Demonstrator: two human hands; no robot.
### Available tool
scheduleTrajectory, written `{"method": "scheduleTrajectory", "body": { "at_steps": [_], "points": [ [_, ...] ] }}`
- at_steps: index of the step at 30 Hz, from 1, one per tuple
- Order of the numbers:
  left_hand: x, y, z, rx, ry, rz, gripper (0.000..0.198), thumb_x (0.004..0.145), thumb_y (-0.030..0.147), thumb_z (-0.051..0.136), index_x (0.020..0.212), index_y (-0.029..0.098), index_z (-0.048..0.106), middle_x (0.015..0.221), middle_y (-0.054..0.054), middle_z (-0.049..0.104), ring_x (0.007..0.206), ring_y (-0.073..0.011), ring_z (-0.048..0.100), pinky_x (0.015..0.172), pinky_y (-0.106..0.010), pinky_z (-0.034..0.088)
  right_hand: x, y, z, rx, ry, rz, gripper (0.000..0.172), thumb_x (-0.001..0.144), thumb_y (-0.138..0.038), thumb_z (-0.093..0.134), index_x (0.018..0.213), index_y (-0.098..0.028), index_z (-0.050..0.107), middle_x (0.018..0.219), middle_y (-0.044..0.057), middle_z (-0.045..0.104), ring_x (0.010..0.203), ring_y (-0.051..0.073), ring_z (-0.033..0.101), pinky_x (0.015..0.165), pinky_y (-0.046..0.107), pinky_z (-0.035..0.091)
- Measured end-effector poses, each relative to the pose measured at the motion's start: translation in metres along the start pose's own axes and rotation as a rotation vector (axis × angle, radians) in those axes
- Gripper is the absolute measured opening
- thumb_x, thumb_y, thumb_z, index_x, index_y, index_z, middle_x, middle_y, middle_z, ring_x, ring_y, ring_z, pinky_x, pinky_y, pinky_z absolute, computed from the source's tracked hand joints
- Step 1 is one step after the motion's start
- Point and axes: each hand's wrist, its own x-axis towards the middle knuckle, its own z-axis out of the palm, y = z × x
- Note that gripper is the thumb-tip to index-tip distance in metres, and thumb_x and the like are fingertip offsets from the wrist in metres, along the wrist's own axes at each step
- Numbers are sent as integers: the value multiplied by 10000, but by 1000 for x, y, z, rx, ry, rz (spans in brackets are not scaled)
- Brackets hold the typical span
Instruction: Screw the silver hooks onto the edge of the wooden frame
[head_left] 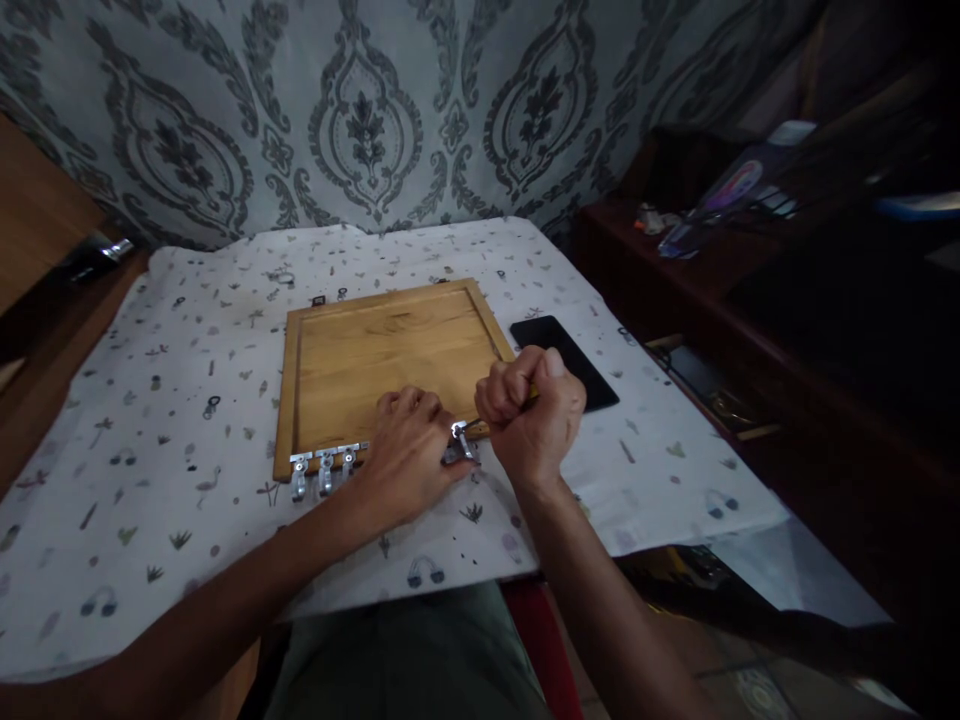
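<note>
A shallow wooden tray-like board (375, 360) lies on the patterned white cloth (187, 470). Three metal hooks (324, 468) hang along its near edge. My left hand (409, 450) rests palm down on that near edge, fingers pressed on another metal hook (459, 445). My right hand (534, 410) is a fist wrapped round a tool handle whose yellow end (531, 396) just shows; its thin shaft (474, 427) meets the hook.
A black phone (577, 365) lies flat right of the board. A dark wooden cabinet (712, 300) with clutter stands at the right. A patterned wall (360, 120) runs behind the table. Wooden furniture (37, 220) is at the left.
</note>
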Motion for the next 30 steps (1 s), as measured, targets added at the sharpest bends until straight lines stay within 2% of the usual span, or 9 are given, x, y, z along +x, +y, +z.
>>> {"method": "scheduleTrajectory", "body": {
  "at_steps": [7,12,15,30],
  "points": [
    [6,-3,-3,-120,-34,-36,371,870,527,703,979,173,722,1033,-95,661,1091,-304,535,941,-472,411,0,0,1,-23,-6,6,547,847,-533,690,515,-231,378,442,-103,235,368,50,142,344,205,166],
    [7,-4,-2,-145,-39,-26,380,830,517,763,945,158,717,1020,-91,661,1096,-298,543,944,-454,395,1,-3,-2,22,-12,13,517,858,-431,690,505,-220,376,422,-101,229,360,46,142,339,193,165],
    [7,-5,-1,-147,-32,-22,392,802,527,791,931,165,712,1014,-81,663,1090,-291,548,944,-442,394,2,-8,-5,40,25,-40,515,871,-400,673,506,-215,360,426,-101,207,360,45,122,334,182,147],
    [6,-5,-3,-140,-38,-13,384,846,522,749,945,154,707,1016,-89,660,1079,-297,550,919,-448,400,-3,-8,-6,-49,13,-45,538,916,-449,612,517,-224,330,434,-95,203,355,58,111,332,187,189]
  ]
}}
